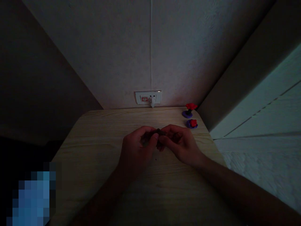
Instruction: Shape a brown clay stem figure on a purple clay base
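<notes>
While 2 hands (pixel 135 146) (pixel 184 144) pinch a dark lump (pixel 158 131) between fingertips (pixel 155 136), its long axis is unclear.

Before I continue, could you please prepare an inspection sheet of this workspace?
Surface: wood-grain tabletop, dimly lit.
Job's things: small dark lump, partly hidden by fingers.
Clutter: taller red-topped piece and lower red-and-purple piece, near the far right corner; dark speck nearer the viewer than the hands.
Hands: left hand and right hand, bare, both pinching the lump.
Cables: white plug in wall socket; pale vertical strip above, cable or trim unclear.
Surroundings: wall behind; pale panelled surface at right.
</notes>
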